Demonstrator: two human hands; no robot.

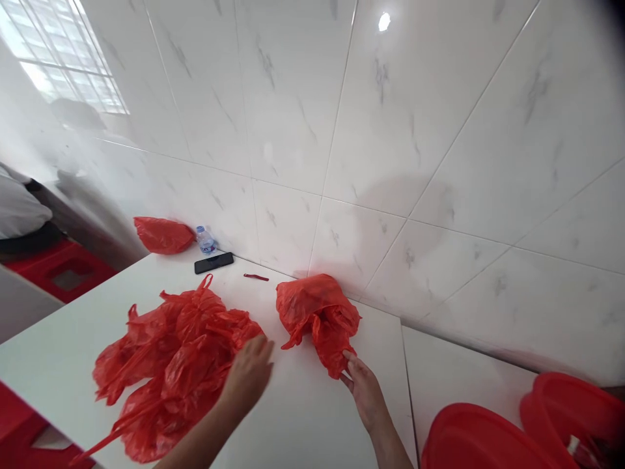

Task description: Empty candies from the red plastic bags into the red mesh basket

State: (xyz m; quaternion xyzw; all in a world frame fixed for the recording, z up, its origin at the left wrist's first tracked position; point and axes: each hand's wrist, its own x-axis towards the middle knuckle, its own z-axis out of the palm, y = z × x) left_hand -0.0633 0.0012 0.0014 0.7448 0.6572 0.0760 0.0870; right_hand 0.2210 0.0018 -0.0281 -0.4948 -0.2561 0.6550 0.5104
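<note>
My right hand (362, 389) pinches the loose lower end of a red plastic bag (315, 296) between thumb and fingers. This bag is crumpled, bulges at the top and rests on the white table (303, 417) near the wall. Over the right edge of a heap of red plastic bags (190, 345) is my left hand (250, 370), its back toward me. Its fingers are loosely bent and no held thing shows in them. Several bags in the heap look filled and tied, with handle loops sticking up; their contents are hidden.
Along the wall are another red bag (163, 235), a clear water bottle (206, 240), a black phone (213, 262) and a small red strip (256, 277). Red basins (481, 440) stand at the lower right. A seated person (22, 208) is partly visible on a red stool (63, 267) at left.
</note>
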